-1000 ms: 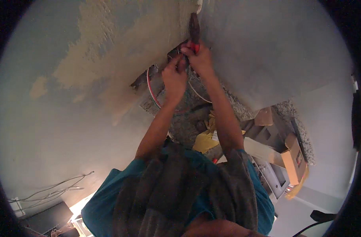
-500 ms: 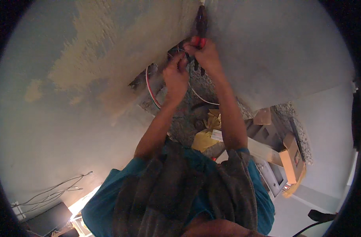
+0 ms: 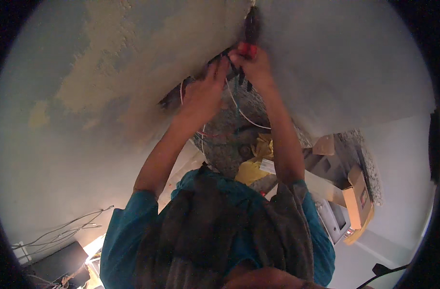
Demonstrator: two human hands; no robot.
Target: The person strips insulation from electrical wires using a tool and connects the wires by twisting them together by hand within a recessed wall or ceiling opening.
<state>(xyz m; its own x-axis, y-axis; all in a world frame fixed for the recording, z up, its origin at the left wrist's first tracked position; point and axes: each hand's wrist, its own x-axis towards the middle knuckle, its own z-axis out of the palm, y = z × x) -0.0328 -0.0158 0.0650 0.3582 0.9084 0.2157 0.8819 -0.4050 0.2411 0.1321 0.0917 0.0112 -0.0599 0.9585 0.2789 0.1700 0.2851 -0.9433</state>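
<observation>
My right hand (image 3: 253,65) is closed around a pliers-like tool with red and black handles (image 3: 249,50) at the wall corner; two black handle ends poke out below the fingers. Its jaws are hidden. Close beside it, my left hand (image 3: 203,96) reaches up with fingers stretched out and slightly blurred, at the edge of a dark opening in the left wall (image 3: 171,96). A thin white wire (image 3: 241,111) curves down between my forearms. Another wire, white and red (image 3: 182,90), comes out of the opening behind my left hand. Whether my left fingertips touch a wire is unclear.
Below my hands lies a rough, speckled surface with crumpled yellow wrapping (image 3: 251,171). On the right are an open cardboard box (image 3: 357,200) and a grey metal box (image 3: 331,219). Loose grey cables (image 3: 68,230) hang at the lower left wall.
My left hand has come away from the right one, down and to the left, its fingers straightening from a pinch. My right hand still grips the tool, shifted slightly right.
</observation>
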